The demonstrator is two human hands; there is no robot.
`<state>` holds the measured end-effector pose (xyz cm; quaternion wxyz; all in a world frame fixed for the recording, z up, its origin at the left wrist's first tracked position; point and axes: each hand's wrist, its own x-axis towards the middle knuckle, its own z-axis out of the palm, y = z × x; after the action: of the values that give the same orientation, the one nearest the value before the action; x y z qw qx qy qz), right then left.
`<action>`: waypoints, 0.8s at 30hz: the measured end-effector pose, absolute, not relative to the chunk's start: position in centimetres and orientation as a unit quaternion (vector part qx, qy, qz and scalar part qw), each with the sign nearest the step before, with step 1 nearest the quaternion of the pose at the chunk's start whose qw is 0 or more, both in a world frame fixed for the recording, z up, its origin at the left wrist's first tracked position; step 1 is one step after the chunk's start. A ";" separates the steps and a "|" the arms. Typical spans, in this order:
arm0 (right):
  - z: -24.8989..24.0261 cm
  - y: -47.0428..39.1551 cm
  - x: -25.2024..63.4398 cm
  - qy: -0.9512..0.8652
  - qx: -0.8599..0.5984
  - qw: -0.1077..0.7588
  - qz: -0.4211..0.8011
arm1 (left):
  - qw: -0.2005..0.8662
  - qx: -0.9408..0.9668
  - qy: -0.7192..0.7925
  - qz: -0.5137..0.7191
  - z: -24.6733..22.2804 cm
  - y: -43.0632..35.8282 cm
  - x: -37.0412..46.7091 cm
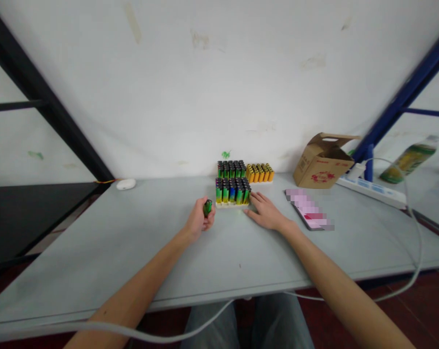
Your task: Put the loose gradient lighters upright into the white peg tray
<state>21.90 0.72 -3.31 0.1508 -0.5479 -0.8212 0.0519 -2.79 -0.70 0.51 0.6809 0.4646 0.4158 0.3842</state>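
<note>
My left hand [201, 218] is closed around a green and black battery-like cylinder [207, 207], left of the racks. Whether it holds more than one cannot be made out. My right hand [263, 211] lies with fingers spread, its fingertips at the right front corner of the front rack [231, 205]. That rack holds several upright cylinders [233, 192], mostly green with black tops and one blue. Behind it stand more green and black cylinders [231, 169]. Yellow cylinders [260, 173] stand in a white tray at the back right.
An open cardboard box [319, 167], a phone [308, 209] and a white power strip [374, 190] are on the right. A bottle [408, 160] lies tilted beyond the blue frame. A small white case [126, 184] sits back left. A white cable crosses the front edge.
</note>
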 end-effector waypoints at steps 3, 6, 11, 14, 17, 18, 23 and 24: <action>-3.3 0.7 21.9 -0.822 -0.548 0.145 0.049 | 0.670 0.465 0.424 0.393 0.8 -0.8 -2.6; -3.4 0.8 21.9 -0.824 -0.547 0.143 0.046 | 0.667 0.462 0.427 0.398 1.1 -0.8 -2.5; -3.5 0.9 22.0 -0.825 -0.547 0.135 0.035 | 0.659 0.457 0.437 0.407 1.1 -0.9 -2.3; -3.5 0.9 22.0 -0.827 -0.545 0.134 0.029 | 0.656 0.451 0.438 0.418 1.1 -0.8 -2.3; -3.5 0.9 21.9 -0.827 -0.545 0.132 0.025 | 0.653 0.436 0.444 0.432 1.3 -0.8 -2.3; -3.4 0.8 21.9 -0.827 -0.546 0.131 0.024 | 0.653 0.432 0.445 0.435 1.3 -0.8 -2.3; -3.3 0.7 21.9 -0.826 -0.548 0.128 0.023 | 0.671 0.428 0.423 0.433 1.2 -0.8 -2.4; -3.3 0.7 21.9 -0.826 -0.548 0.129 0.024 | 0.675 0.429 0.415 0.434 1.2 -0.8 -2.5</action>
<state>21.86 0.71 -3.32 0.1293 -0.5477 -0.8263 0.0236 -2.47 -0.84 1.15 0.6746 0.4289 0.4151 0.4343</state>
